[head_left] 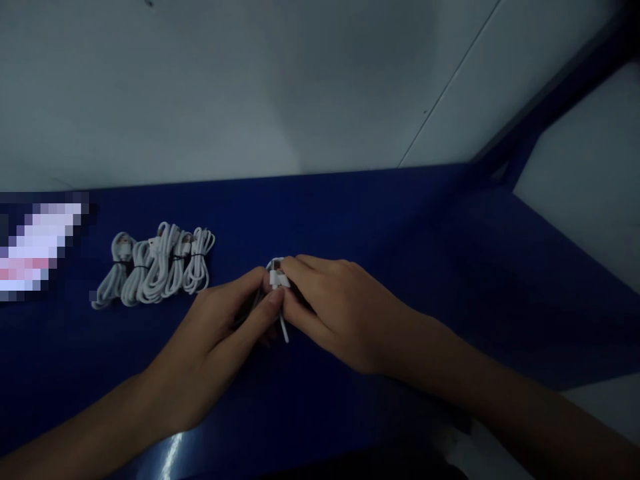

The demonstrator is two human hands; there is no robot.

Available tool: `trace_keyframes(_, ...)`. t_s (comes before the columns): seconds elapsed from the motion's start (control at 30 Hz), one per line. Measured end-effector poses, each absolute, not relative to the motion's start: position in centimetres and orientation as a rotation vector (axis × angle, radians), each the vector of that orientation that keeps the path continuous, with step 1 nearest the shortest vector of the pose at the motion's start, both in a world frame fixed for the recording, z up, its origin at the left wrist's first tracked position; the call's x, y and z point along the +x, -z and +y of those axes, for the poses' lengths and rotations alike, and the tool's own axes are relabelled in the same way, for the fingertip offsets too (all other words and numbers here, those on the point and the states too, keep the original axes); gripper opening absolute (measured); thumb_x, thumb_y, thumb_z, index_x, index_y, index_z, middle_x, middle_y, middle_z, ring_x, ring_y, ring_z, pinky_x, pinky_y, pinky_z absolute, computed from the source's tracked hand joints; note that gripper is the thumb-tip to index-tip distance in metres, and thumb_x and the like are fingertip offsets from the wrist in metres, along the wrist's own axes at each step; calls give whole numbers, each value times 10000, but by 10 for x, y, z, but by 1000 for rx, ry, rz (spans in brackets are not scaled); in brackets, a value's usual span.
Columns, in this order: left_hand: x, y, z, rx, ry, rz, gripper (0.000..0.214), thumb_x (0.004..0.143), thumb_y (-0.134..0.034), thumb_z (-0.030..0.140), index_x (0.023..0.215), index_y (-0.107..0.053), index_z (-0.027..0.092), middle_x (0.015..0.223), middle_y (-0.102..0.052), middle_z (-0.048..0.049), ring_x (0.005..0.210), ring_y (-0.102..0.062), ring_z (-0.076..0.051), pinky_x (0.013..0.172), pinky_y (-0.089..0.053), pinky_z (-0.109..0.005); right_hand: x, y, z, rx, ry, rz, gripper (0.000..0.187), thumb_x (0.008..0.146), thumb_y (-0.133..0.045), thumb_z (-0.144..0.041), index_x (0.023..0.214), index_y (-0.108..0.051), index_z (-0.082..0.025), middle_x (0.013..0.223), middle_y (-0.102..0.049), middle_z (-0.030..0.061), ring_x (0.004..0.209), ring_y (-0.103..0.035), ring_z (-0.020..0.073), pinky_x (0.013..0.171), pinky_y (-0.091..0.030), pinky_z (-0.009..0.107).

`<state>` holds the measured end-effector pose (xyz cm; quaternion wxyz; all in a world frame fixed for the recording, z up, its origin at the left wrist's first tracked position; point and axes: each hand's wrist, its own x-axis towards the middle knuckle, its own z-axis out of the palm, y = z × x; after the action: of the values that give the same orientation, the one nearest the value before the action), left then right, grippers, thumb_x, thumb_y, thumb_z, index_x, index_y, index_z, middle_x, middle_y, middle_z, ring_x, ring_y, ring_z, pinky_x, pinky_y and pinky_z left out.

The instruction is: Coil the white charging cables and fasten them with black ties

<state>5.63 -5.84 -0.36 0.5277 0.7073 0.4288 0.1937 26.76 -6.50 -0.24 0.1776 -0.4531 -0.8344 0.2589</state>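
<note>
My left hand [220,333] and my right hand [335,310] meet over the middle of a dark blue table [350,220]. Both are closed on a coiled white cable [277,277]. Its white plug ends stick up between my fingertips and a short length of cord hangs down below them. Most of the coil is hidden under my fingers. To the left lies a row of several bundled white cables [157,263], each tied round the middle with a dark band.
A blurred pale object [37,247] sits at the table's far left edge. A grey-white wall [250,87] rises behind the table. A dark blue frame bar [540,120] slants up at the right, with a pale surface [595,167] beyond it.
</note>
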Motion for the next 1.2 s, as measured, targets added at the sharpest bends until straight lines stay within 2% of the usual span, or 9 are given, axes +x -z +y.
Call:
trace_keyframes(0.77, 57, 4, -58, 1691, -454, 1026, 205, 1097, -537, 335, 936, -638, 258, 845, -675, 20, 725, -611, -179, 615, -466, -291, 267, 2, -65, -1295, -765, -2348, 201, 1155, -489, -256, 1014, -595, -160, 919, -657, 26, 711, -548, 141, 648, -419, 316)
trace_keyframes(1.2, 58, 2, -58, 1707, -457, 1037, 241, 1104, -535, 364, 920, -645, 254, 834, -660, 17, 723, -599, -184, 614, -461, -291, 266, 1, -67, -1311, -696, -2370, 174, 1144, -500, -239, 1053, -617, -147, 943, -681, 51, 718, -570, 156, 640, -427, 314)
